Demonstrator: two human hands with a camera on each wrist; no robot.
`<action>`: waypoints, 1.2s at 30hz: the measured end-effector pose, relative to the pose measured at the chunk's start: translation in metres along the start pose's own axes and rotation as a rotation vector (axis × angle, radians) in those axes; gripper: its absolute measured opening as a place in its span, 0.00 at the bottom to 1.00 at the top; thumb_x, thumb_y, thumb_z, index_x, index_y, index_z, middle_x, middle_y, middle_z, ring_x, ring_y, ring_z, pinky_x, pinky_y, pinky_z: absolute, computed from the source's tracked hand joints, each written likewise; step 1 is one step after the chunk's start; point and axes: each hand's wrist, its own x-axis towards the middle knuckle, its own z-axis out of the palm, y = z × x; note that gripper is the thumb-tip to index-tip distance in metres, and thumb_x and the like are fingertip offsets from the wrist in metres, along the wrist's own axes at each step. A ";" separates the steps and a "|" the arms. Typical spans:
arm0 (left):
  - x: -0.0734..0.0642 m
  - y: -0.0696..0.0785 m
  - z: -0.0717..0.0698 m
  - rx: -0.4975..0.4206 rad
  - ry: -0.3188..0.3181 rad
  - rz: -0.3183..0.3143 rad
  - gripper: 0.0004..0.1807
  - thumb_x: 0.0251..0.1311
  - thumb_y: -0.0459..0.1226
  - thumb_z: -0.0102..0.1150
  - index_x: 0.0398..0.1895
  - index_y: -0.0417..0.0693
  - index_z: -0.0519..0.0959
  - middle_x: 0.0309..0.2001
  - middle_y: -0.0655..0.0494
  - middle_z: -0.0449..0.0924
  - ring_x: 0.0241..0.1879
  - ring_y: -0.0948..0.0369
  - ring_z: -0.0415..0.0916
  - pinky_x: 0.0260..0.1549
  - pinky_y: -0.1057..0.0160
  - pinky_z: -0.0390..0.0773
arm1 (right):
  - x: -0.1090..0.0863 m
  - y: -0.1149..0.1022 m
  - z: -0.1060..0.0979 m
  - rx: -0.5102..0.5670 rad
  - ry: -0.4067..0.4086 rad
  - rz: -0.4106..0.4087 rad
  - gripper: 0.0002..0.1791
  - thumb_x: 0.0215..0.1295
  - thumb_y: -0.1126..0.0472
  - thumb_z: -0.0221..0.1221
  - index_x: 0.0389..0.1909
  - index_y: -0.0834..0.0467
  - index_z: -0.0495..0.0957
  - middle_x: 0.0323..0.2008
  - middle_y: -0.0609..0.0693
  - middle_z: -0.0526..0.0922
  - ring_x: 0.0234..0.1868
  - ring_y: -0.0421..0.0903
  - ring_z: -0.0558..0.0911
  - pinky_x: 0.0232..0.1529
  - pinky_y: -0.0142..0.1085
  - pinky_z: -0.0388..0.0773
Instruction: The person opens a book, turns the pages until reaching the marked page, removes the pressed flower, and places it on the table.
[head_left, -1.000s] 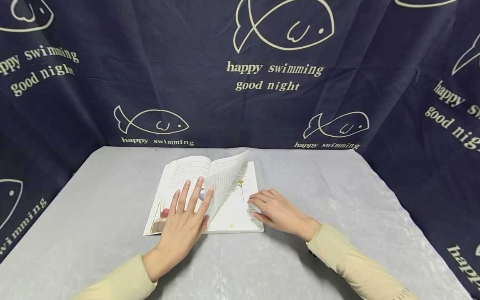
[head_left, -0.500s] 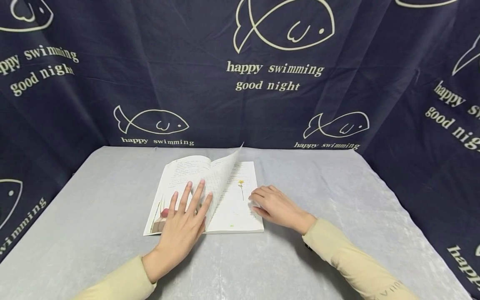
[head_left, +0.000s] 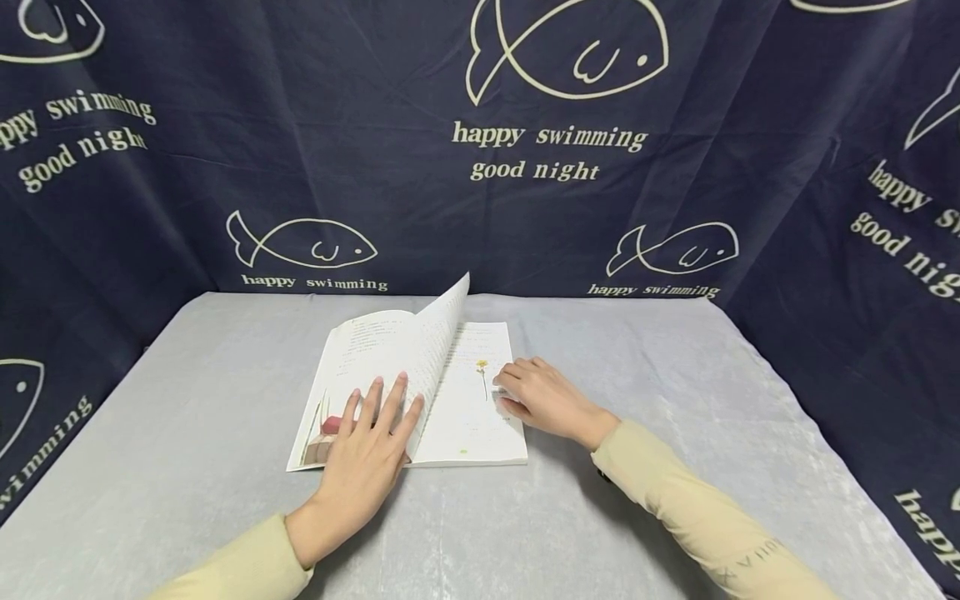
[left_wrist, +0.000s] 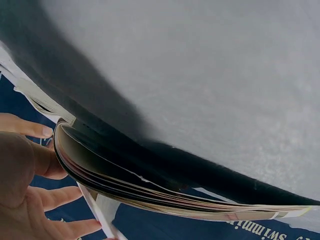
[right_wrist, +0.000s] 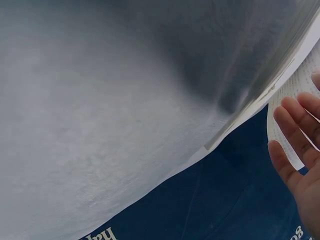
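Note:
An open book (head_left: pixel 487 442) lies on the table in the head view, with a yellow flower on its right-hand page. One leaf (head_left: pixel 438 346) stands up from the middle, its far corner pointing upward. My left hand (head_left: pixel 367 458) rests with spread fingers on the lower part of the left page, fingertips at the foot of the raised leaf. In the left wrist view that hand (left_wrist: pixel 30 185) is at the book's curved page edges (left_wrist: pixel 165 197). At the right edge of the book is my right hand (head_left: pixel 551 400), fingers gently bent; in its wrist view the hand (right_wrist: pixel 302 135) holds nothing.
A pale grey cloth covers the table (head_left: pixel 652 358). Behind and on both sides hangs a dark blue curtain (head_left: pixel 420 150) with white fish outlines and lettering.
The raised leaf has swung leftward and higher, uncovering more of the right page. My right hand has shifted slightly away from me and left. My left hand has drawn back a little.

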 end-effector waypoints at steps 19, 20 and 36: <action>-0.002 0.001 -0.001 0.018 -0.098 -0.022 0.30 0.50 0.36 0.60 0.60 0.52 0.68 0.64 0.42 0.62 0.58 0.41 0.64 0.56 0.43 0.63 | 0.025 0.007 0.009 -0.065 -0.066 0.113 0.03 0.57 0.58 0.58 0.28 0.53 0.76 0.28 0.45 0.77 0.32 0.43 0.75 0.35 0.37 0.70; -0.003 0.001 -0.001 0.020 -0.107 -0.025 0.30 0.50 0.37 0.61 0.60 0.52 0.68 0.64 0.42 0.62 0.58 0.41 0.64 0.56 0.43 0.63 | 0.026 0.007 0.010 -0.067 -0.065 0.116 0.03 0.57 0.58 0.58 0.28 0.53 0.76 0.28 0.45 0.77 0.31 0.43 0.75 0.34 0.37 0.69; -0.006 -0.002 0.001 0.011 0.011 -0.037 0.24 0.60 0.45 0.34 0.56 0.50 0.71 0.58 0.41 0.69 0.51 0.42 0.70 0.51 0.44 0.67 | 0.036 0.004 0.018 -0.101 -0.132 0.162 0.05 0.59 0.56 0.58 0.28 0.52 0.77 0.27 0.45 0.77 0.30 0.42 0.74 0.33 0.36 0.68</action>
